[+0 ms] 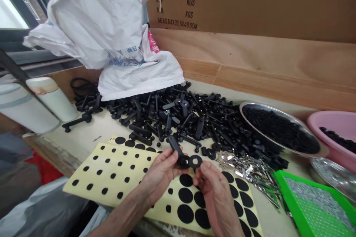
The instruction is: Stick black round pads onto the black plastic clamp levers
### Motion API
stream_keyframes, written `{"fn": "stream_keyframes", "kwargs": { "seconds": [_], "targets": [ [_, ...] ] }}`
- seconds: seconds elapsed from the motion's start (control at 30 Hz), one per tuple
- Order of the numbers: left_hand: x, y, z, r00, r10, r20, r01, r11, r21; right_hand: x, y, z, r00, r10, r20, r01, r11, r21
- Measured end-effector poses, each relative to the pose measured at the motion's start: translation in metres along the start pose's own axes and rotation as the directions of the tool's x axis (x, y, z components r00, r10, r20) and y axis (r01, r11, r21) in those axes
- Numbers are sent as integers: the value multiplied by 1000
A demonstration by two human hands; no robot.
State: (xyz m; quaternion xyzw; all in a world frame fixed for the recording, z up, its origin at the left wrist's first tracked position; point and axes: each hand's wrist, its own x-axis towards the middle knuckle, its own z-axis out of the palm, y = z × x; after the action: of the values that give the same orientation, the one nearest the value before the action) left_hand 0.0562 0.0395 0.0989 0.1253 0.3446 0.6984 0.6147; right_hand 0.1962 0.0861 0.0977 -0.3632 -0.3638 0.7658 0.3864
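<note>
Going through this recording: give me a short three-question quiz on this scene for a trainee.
1. True or false: the left hand grips a black plastic part.
2. Multiple choice: what shape are the black pieces on the cream sheet? A) squares B) circles C) triangles
3. Short answer: what is the right hand pinching?

Key:
1. True
2. B
3. A black ring

Assembly workshop, heaped black plastic parts [155, 113], printed shipping carton [178, 2]
</note>
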Motion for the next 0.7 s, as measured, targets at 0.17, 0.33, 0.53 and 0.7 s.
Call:
{"fn": "stream_keyframes", "kwargs": {
  "seconds": [0.17,0.33,0.53,0.7],
  "targets": [
    [1,-5,1,1000,9,-1,-9,1000,-13,2,4,4,1000,16,-14,-18,993,-118],
    [2,-9,1,1000,-6,-7,6,1000,-14,2,6,1,999,-9,-38,0,976,-216],
    [2,-8,-1,1000,2,0,-2,1000,-6,1,6,1,997,-1,-73,-16,973,-231],
    [1,-10,-1,1000,-4,-5,4,1000,-20,2,6,1,996,-15,-82,-9,960,-280]
  ]
}}
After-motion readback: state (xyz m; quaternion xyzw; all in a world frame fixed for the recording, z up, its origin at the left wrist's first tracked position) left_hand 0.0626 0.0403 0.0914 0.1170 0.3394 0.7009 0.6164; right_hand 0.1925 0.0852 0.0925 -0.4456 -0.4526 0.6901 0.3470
